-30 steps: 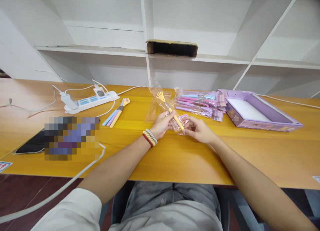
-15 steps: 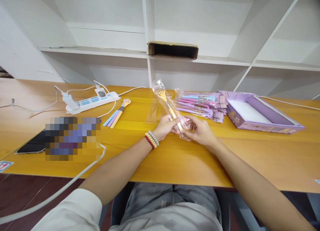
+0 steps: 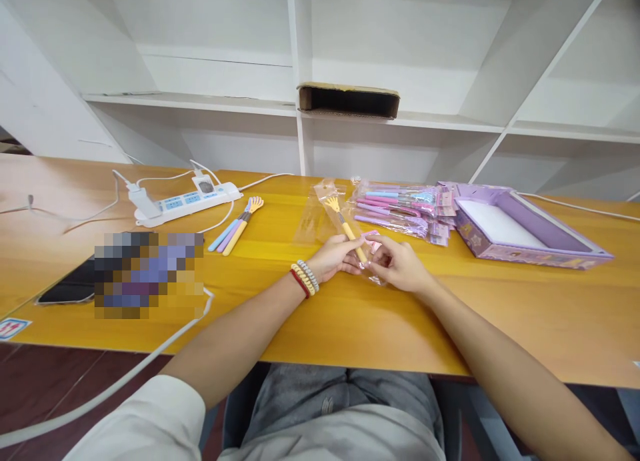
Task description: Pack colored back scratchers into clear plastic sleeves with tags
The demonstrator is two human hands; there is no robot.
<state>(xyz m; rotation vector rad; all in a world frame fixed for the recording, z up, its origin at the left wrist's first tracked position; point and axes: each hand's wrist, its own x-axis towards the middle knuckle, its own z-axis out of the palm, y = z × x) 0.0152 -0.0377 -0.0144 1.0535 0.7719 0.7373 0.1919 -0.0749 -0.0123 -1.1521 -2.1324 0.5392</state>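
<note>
A yellow hand-shaped back scratcher (image 3: 355, 241) lies in a clear plastic bag (image 3: 323, 189), its clawed head pointing away from me. My left hand (image 3: 334, 258) is closed around the handle, with the thumb on top. At the lower end, my right hand (image 3: 400, 264) has its fingers curled and pinches the bag's near edge beside a small pink card (image 3: 371, 235). Left of my hands, several loose back scratchers (image 3: 235, 229) in blue, purple and yellow lie together. Beyond my right hand is a pile of bagged back scratchers (image 3: 395, 208).
A purple open box (image 3: 530, 251) stands at the right. On the left are a white power strip (image 3: 187, 204) with cables and a black phone (image 3: 65, 284) beside a blurred patch. Behind the table rises a white shelf (image 3: 225, 104) holding a cardboard box (image 3: 349, 101).
The bagged back scratcher has tipped lower, its head coming down and slightly right. Both hands keep their hold in nearly the same place. The view has shifted slightly.
</note>
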